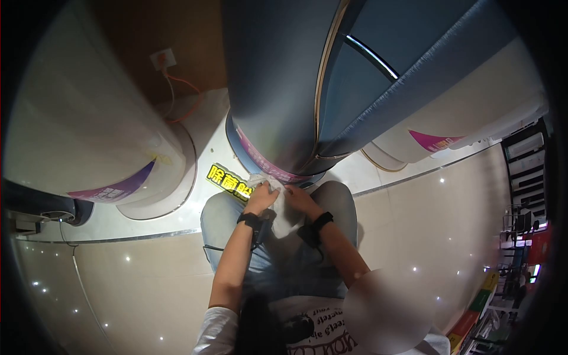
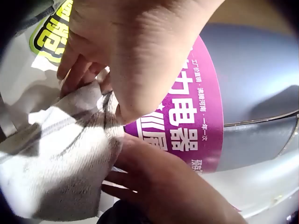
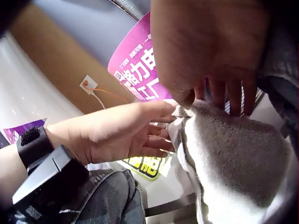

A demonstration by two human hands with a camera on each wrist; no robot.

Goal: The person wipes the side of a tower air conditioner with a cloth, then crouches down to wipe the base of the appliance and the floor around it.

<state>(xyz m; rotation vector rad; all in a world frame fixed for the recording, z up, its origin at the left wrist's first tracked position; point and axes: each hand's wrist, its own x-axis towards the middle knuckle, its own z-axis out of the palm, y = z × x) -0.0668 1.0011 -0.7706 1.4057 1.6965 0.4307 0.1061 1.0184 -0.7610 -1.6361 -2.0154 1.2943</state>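
Observation:
A whitish towel (image 1: 287,218) hangs between the two hands, low in front of a tall rounded blue-grey appliance (image 1: 269,77). In the head view the left hand (image 1: 261,199) grips the towel's upper part. Close beside it, the right hand (image 1: 302,201) pinches the towel's edge. The right wrist view shows the thumb and fingers of the right hand (image 3: 210,51) bent over the towel (image 3: 233,154), whose loose part drapes downward. A purple-pink printed band (image 2: 201,102) wraps the appliance's base right behind the hands.
A yellow-and-black lettered sticker (image 1: 228,180) lies on the white platform (image 1: 204,136), left of the hands. White rounded appliances (image 1: 89,112) stand on both sides. An orange cord runs from a wall socket (image 1: 163,58). The person's knees (image 1: 222,222) flank the hands.

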